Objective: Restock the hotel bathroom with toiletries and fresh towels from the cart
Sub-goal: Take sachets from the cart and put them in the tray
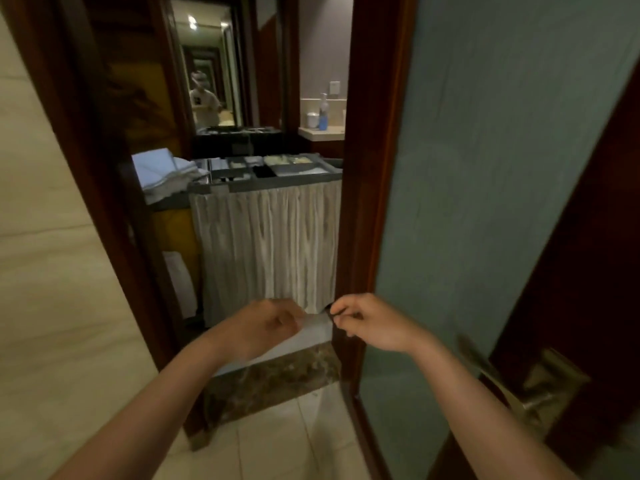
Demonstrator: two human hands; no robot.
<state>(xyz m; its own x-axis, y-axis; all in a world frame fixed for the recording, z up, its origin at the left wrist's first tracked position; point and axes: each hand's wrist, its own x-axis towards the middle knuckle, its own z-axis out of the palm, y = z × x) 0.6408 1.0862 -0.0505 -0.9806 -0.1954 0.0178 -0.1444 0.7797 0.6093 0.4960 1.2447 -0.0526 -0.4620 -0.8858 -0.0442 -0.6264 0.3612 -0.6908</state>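
The housekeeping cart [266,183] stands just outside the doorway, with a pleated pale curtain [266,244] hanging over its front. Its top tray holds compartments of small toiletries [291,161]. Folded white towels [162,174] are stacked at the cart's left end. My left hand [266,329] and my right hand [370,322] are raised side by side in front of the curtain's lower edge, fingers curled and fingertips close together. A small dark bit shows at the right fingertips, and a pale strip lies between the hands. It is too blurred to tell whether they hold it.
Dark wooden door frame posts [367,202] stand on both sides. The frosted glass door [502,168] is open at my right, its metal handle [519,393] low. A brown stone threshold [277,379] crosses the tiled floor. Beyond the cart are a mirror [207,64] and a counter with bottles [322,116].
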